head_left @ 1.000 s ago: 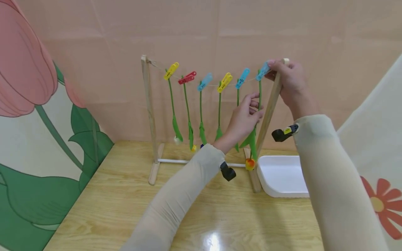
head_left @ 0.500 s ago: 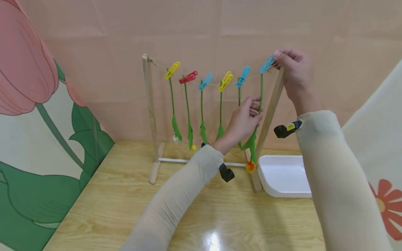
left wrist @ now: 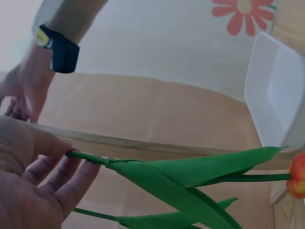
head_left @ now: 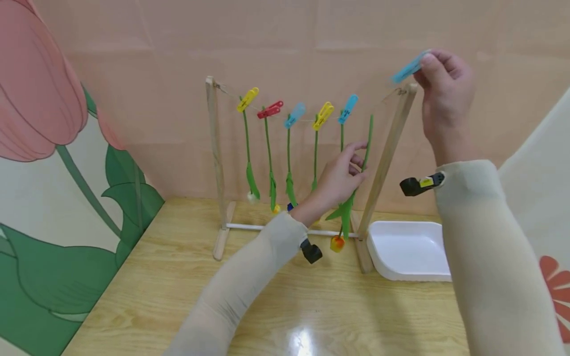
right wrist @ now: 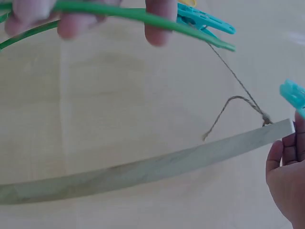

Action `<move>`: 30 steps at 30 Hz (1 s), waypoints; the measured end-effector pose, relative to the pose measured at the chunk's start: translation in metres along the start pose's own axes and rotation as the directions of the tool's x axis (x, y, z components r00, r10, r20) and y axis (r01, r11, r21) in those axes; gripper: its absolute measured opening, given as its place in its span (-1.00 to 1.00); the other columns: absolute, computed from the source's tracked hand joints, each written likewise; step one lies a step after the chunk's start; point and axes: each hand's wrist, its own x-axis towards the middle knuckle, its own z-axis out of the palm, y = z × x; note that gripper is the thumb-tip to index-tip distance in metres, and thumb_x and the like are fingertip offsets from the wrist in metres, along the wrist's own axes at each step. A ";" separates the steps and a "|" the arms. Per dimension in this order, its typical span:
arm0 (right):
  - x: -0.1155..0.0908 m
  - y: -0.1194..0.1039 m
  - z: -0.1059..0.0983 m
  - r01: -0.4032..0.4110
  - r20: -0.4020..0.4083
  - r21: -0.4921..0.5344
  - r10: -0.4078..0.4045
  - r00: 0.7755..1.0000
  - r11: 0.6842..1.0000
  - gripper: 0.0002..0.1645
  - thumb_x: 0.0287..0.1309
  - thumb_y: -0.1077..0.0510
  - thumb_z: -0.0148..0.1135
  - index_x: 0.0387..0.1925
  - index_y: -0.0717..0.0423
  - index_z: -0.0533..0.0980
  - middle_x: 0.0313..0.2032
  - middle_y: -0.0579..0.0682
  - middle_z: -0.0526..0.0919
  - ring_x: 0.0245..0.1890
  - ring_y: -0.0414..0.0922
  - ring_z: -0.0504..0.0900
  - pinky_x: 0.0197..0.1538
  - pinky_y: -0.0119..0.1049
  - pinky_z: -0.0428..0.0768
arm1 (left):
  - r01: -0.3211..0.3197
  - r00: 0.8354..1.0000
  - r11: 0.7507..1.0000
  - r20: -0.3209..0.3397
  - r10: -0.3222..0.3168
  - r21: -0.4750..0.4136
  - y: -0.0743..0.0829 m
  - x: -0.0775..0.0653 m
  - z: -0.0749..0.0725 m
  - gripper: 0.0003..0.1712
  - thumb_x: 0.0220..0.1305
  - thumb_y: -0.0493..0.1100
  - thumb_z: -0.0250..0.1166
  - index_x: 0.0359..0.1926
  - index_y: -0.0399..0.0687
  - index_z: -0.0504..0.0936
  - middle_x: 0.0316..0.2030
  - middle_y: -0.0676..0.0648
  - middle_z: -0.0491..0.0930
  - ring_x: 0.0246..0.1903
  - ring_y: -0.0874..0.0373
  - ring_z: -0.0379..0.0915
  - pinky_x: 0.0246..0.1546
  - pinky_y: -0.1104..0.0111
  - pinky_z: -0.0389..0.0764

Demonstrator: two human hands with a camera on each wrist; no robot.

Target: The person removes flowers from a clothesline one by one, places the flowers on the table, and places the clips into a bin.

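My left hand (head_left: 339,173) pinches the green stem of an artificial tulip (head_left: 346,217), which hangs upside down with its orange-yellow bloom lowest. In the left wrist view the thumb and fingers close on the stem (left wrist: 88,156) just above the leaves. My right hand (head_left: 449,94) is raised over the right post and pinches a blue clothespin (head_left: 409,68), clear of the string and the tulip. The tulip's stem top stands free beside the right post. Several other tulips hang head-down from the string, held by yellow, red and blue clothespins such as this blue one (head_left: 348,109).
The string runs between two wooden posts, left (head_left: 213,143) and right (head_left: 386,163), joined low down by a white rod (head_left: 245,227). A white tray (head_left: 407,276) stands on the wooden table (head_left: 285,306) beside the right foot. A pink backdrop hangs behind.
My right hand has lifted the blue clothespin off the string and tulip stem, up and to the right. The left hand has moved slightly left and down, swinging the tulip's bloom leftward.
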 end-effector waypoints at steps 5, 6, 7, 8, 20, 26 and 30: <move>-0.005 -0.005 -0.007 0.019 -0.009 0.068 -0.019 1.000 0.998 -0.83 0.12 0.48 0.33 -0.24 0.50 0.54 -0.39 0.18 0.61 -0.35 0.00 0.56 -0.12 -0.26 0.57 | -0.021 0.998 0.999 0.053 0.019 0.033 0.000 -0.010 -0.006 -0.30 0.35 -0.36 0.30 0.45 0.02 0.32 -0.09 -0.04 0.56 -0.20 0.26 0.55 -0.21 0.59 0.59; -0.006 -0.007 -0.010 0.017 -0.012 0.091 -0.015 1.000 0.996 -0.82 0.12 0.49 0.32 -0.22 0.50 0.53 -0.39 0.19 0.61 -0.36 0.01 0.57 -0.13 -0.24 0.58 | -0.034 0.998 0.999 0.063 0.031 0.033 -0.001 -0.012 -0.008 -0.30 0.36 -0.37 0.29 0.45 0.00 0.31 -0.07 -0.05 0.56 -0.19 0.25 0.55 -0.19 0.59 0.59; -0.008 -0.008 -0.012 0.016 -0.012 0.111 -0.015 1.000 0.994 -0.83 0.14 0.51 0.28 -0.21 0.50 0.52 -0.39 0.20 0.62 -0.36 0.02 0.59 -0.14 -0.23 0.59 | -0.043 0.997 0.998 0.072 0.041 0.039 -0.001 -0.014 -0.009 -0.30 0.36 -0.38 0.29 0.46 -0.01 0.31 -0.06 -0.06 0.55 -0.18 0.25 0.54 -0.17 0.59 0.58; -0.010 -0.009 -0.014 0.015 -0.010 0.121 -0.014 1.000 0.993 -0.83 0.16 0.51 0.26 -0.19 0.50 0.51 -0.38 0.21 0.62 -0.36 0.03 0.59 -0.15 -0.22 0.60 | -0.059 0.995 0.997 0.079 0.056 0.043 -0.001 -0.017 -0.011 -0.30 0.36 -0.39 0.28 0.46 -0.04 0.30 -0.05 -0.07 0.55 -0.17 0.23 0.54 -0.15 0.59 0.57; -0.041 -0.013 -0.039 0.033 0.143 0.139 -0.053 0.988 0.990 -0.81 0.18 0.61 0.15 -0.14 0.62 0.47 -0.39 0.27 0.65 -0.40 0.05 0.67 -0.17 -0.16 0.72 | -0.145 0.983 0.963 0.148 0.113 0.228 -0.010 -0.041 -0.031 -0.25 0.37 -0.39 0.26 0.51 -0.07 0.23 0.02 -0.06 0.53 -0.15 0.25 0.52 -0.22 0.61 0.57; -0.054 -0.010 -0.050 -0.017 0.232 0.159 -0.021 0.972 0.987 -0.78 0.18 0.66 0.10 -0.10 0.69 0.44 -0.32 0.35 0.67 -0.34 0.09 0.68 -0.12 -0.14 0.73 | -0.148 0.980 0.947 0.171 0.101 0.284 -0.020 -0.052 -0.043 -0.20 0.36 -0.42 0.25 0.54 0.01 0.20 0.04 -0.05 0.53 -0.16 0.24 0.50 -0.24 0.56 0.57; -0.061 -0.008 -0.060 -0.021 0.271 0.110 -0.010 0.962 0.994 -0.77 0.22 0.65 0.07 -0.08 0.71 0.44 -0.29 0.34 0.68 -0.32 0.09 0.67 -0.09 -0.15 0.72 | -0.134 0.979 0.938 0.192 0.074 0.320 -0.025 -0.059 -0.050 -0.20 0.38 -0.40 0.24 0.54 0.04 0.18 0.06 -0.06 0.54 -0.18 0.25 0.50 -0.31 0.53 0.59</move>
